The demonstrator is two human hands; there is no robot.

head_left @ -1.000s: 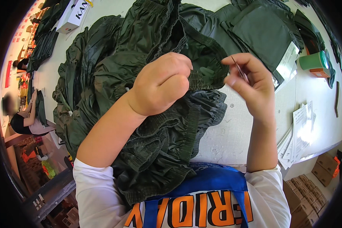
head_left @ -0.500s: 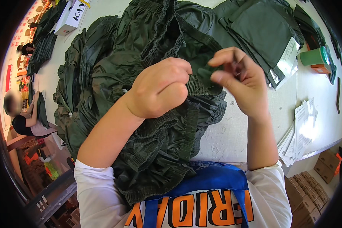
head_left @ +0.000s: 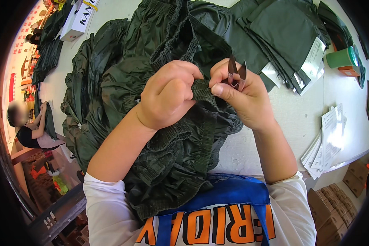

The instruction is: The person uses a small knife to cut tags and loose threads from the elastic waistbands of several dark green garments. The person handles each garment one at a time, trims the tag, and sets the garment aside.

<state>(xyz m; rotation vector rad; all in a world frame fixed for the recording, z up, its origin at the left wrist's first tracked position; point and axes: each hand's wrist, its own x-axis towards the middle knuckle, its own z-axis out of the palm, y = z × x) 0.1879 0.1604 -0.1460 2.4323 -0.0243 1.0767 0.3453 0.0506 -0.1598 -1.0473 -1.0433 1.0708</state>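
Observation:
A heap of dark green garments (head_left: 115, 78) with gathered elastic edges lies in front of me and hangs over the table edge near my lap. Fingers curled, my left hand (head_left: 166, 94) grips a garment's elastic band (head_left: 203, 91). My right hand (head_left: 250, 98) is closed around small thread snips (head_left: 238, 78), whose blades stick up apart between the fingers. Its thumb and forefinger also pinch the right end of that band, so a short stretch of it spans the two hands. The part inside my left fist is hidden.
Folded dark green pieces (head_left: 281, 28) with white printed sheets lie at the far right. Nearer are a fan of papers (head_left: 324, 141) and a green cylinder (head_left: 340, 58). A white box (head_left: 76, 24) stands far left. Another person (head_left: 35, 129) works at the left; cardboard boxes (head_left: 336, 205) are stacked lower right.
My right hand has moved left and closed its thumb and forefinger on the band. The snips now show upright in it. My left hand stays nearly in place, its wrist slightly turned.

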